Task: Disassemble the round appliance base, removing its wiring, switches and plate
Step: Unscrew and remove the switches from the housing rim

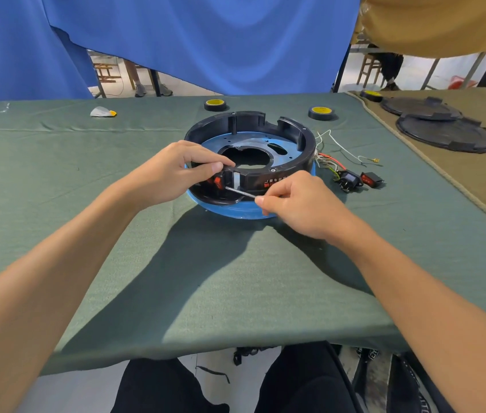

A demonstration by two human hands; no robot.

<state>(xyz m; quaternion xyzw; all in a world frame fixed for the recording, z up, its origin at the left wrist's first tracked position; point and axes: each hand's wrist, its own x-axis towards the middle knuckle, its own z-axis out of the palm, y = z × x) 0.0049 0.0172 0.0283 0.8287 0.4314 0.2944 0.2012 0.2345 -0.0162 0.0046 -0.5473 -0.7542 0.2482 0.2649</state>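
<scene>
Green-clothed table [176,278] held everything; broad bare cloth on near side, between forearms. Round black base [304,158] sat mid-table, lying flat, open side up, blue plate [283,141] inside, gap in far rim. Left hand [173,171] curled over near-left wall, gripping rim. Right hand [298,204] pinched thin metal tool [240,192], shaft running near-right to far-left, tip at wall slot beside red switch [217,181]. Loose wiring bundle [352,174] lay just right of base; cloth edge further right.
</scene>
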